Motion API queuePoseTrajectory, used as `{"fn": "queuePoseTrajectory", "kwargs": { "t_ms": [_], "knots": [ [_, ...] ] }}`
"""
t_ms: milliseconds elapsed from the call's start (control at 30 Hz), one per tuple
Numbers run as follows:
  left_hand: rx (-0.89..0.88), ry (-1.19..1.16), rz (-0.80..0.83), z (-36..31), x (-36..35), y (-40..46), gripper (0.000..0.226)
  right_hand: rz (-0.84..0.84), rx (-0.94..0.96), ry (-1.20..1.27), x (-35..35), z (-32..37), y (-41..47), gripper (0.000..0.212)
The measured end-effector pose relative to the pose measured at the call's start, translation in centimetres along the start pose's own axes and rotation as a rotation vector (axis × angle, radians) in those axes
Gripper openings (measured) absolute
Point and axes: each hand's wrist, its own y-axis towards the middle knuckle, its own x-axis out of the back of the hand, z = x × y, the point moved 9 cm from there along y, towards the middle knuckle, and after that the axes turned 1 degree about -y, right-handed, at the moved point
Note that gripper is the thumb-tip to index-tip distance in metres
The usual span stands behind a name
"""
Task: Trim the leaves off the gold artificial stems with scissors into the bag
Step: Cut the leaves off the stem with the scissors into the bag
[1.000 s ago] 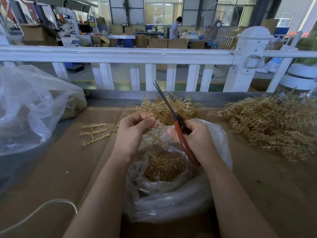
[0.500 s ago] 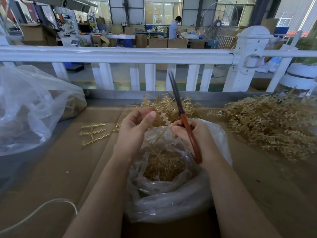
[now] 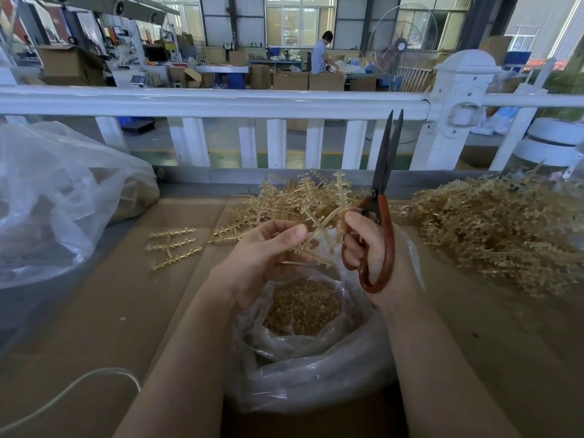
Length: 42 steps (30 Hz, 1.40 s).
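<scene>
While both hands work above the bag, the scene reads so:
Surface [image 3: 104, 311]: brown cardboard, carrying all below.
Side bag [image 3: 57, 197]: large, clear, crumpled at far left.
Pile [image 3: 493, 235]: untrimmed gold stems, right of the hands.
Bag [image 3: 303, 374]: clear, open, cut gold bits inside, under both hands.
Heap [image 3: 284, 200]: more stems, beyond the bag.
Left hand [image 3: 262, 257]: fingers curled, pinching a stem.
Right hand [image 3: 369, 248]: gripping the scissors' handles, thumb touching the stem.
Scissors [image 3: 384, 172]: red handles, dark blades upright, tips slightly parted.
Stem [image 3: 316, 229]: between the hands, above the bag.
Trimmed stems [image 3: 173, 245]: three, left of the left hand.
</scene>
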Motion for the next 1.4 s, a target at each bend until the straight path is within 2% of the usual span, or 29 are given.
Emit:
{"fn": "queuePoseTrajectory", "kwargs": {
  "t_ms": [67,200,333,467,633,800,867,1033,1200,1400],
  "knots": [
    [-0.009,-0.041,-0.037,-0.1,0.3,0.0,0.067,-0.022,0.009,0.031,0.1,0.1,-0.1,0.015],
    [-0.014,-0.049,-0.058,0.0,0.4,0.0,0.054,-0.035,0.02,0.063,0.3,0.2,-0.1,0.008],
    [-0.007,-0.102,-0.066,0.3,0.2,0.2,0.022,-0.037,-0.001,0.062,0.2,0.0,-0.1,0.008],
    [0.005,-0.167,-0.055,0.3,-0.1,0.3,0.028,-0.024,-0.035,0.053,0.0,-0.4,-0.1,0.008],
    [-0.033,-0.168,0.051,-0.3,-1.0,0.2,0.041,0.019,-0.039,0.033,-0.2,-0.8,0.1,0.008],
    [-0.025,-0.05,0.024,0.1,-0.9,0.2,0.054,0.033,-0.05,-0.026,-0.4,-1.2,0.2,0.009],
    [-0.014,0.009,0.025,0.3,-0.9,0.2,0.047,0.035,-0.055,-0.043,-0.4,-1.3,0.2,0.009],
    [-0.022,0.06,0.072,0.2,-1.3,-0.2,0.009,0.025,-0.098,-0.048,-0.4,-1.7,0.1,0.004],
    [-0.02,0.029,0.059,-0.2,-1.2,-0.3,0.01,-0.051,-0.114,-0.155,0.0,-1.3,0.1,0.006],
    [-0.005,-0.03,0.019,-0.2,-1.0,-0.3,0.01,-0.102,-0.026,-0.313,0.1,-0.8,0.2,0.014]
  ]
}}
